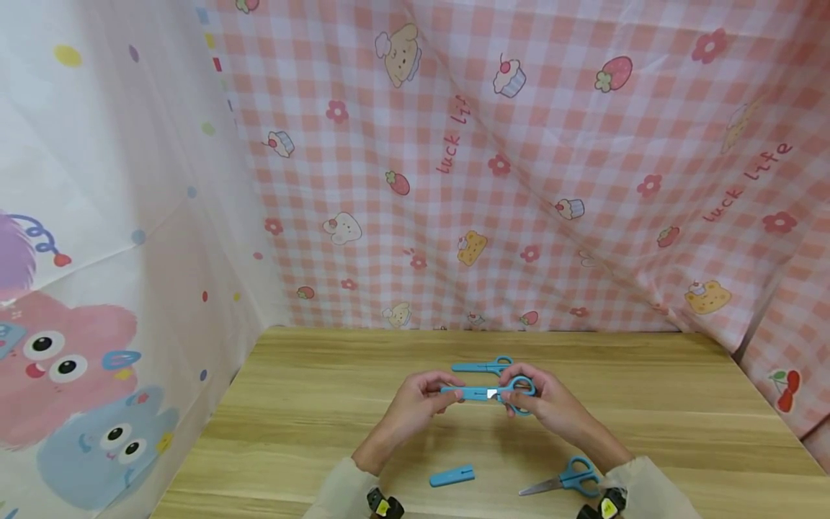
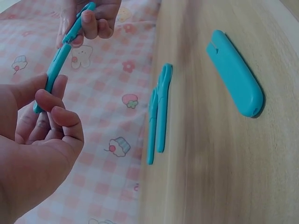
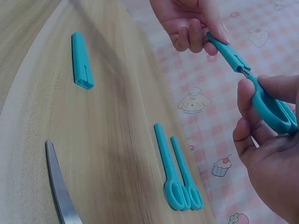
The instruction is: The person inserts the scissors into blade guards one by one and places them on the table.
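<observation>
My left hand (image 1: 421, 395) pinches a blue blade cover (image 1: 473, 393) between thumb and fingers. By the handles, my right hand (image 1: 543, 398) grips a pair of blue scissors (image 3: 270, 111) whose blades sit mostly inside that cover. A short strip of bare metal (image 1: 492, 394) shows between cover and handles. Both hands are raised above the table. Beyond them lie two covered blue scissors (image 2: 162, 109) side by side, seen in both wrist views. Nearer the body, a loose blue cover (image 1: 452, 476) lies below the left hand, and uncovered scissors (image 1: 570, 478) lie beside the right forearm.
The wooden table (image 1: 292, 404) runs back to a pink checked cloth (image 1: 454, 216) hanging behind it. At the left hangs a white cloth (image 1: 162, 216) with cartoon figures.
</observation>
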`<state>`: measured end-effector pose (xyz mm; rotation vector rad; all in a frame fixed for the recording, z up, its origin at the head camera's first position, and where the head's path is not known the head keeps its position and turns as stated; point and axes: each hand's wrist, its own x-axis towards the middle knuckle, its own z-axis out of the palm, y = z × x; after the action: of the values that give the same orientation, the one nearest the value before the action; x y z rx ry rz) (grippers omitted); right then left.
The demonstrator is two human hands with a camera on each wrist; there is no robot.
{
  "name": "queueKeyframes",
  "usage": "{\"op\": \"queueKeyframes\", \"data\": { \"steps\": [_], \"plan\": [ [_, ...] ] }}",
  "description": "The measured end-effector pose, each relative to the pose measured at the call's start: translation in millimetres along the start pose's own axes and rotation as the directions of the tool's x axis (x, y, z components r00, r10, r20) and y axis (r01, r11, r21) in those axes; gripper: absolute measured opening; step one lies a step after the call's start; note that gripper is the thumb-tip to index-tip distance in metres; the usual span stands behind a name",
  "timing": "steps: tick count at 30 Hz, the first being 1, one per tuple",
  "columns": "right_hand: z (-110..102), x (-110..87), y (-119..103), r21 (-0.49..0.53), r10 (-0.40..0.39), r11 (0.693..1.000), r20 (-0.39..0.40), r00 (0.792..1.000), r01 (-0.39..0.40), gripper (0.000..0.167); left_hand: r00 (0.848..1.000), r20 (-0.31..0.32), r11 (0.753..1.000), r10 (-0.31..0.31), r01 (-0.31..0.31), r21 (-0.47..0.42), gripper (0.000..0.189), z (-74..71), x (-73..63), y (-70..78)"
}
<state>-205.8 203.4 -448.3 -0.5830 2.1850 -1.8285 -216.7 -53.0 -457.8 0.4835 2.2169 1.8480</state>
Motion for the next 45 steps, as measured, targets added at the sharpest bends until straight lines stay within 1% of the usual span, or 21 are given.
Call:
{"op": "queueKeyframes", "data": {
  "steps": [3, 9, 12, 18, 23, 31, 39, 45],
  "plan": [
    [1.0, -0.4, -0.8, -0.002, 0.001, 1.000, -0.002, 1.000, -0.001, 0.025, 1.000, -0.004, 1.000, 0.005, -0.005, 0.001, 0.014, -0.2, 0.4, -0.1],
    [2.6, -1.2, -2.9, -0.011, -0.020, 1.000, 0.014, 1.000, 0.020, 0.025, 1.000, -0.016, 1.000, -0.008, 0.008, -0.007, 0.013, -0.3, 0.7, 1.7],
    [2.5, -1.5, -3.2, -0.016, -0.028, 0.999, 0.010, 1.000, 0.028, 0.025, 1.000, -0.018, 1.000, -0.012, 0.012, -0.005, 0.013, -0.1, 0.6, 3.8],
    [2.0, -1.7, -3.0, -0.002, -0.038, 0.999, 0.010, 0.999, 0.038, 0.022, 1.000, -0.023, 1.000, -0.016, 0.015, -0.005, 0.013, 1.0, 1.6, 5.9],
    [1.7, -1.6, -3.3, 0.020, -0.030, 0.999, 0.011, 0.999, 0.030, 0.023, 1.000, -0.025, 1.000, -0.015, 0.015, -0.011, 0.013, 2.7, 1.9, 6.6],
    [1.6, -1.1, -3.2, 0.025, -0.023, 0.999, 0.012, 1.000, 0.023, 0.021, 1.000, -0.025, 1.000, -0.009, 0.009, -0.004, 0.012, 3.8, 2.4, 7.5],
    [2.8, -1.3, -3.1, 0.036, -0.016, 0.999, 0.003, 1.000, 0.016, 0.025, 0.999, -0.040, 1.000, -0.015, 0.014, -0.005, 0.012, 5.6, 0.9, 8.3],
    [3.5, -1.7, -3.9, 0.052, -0.012, 0.999, 0.007, 1.000, 0.012, 0.025, 0.999, -0.038, 1.000, 0.000, 0.000, 0.003, 0.010, 6.2, 0.9, 9.7]
  ]
}}
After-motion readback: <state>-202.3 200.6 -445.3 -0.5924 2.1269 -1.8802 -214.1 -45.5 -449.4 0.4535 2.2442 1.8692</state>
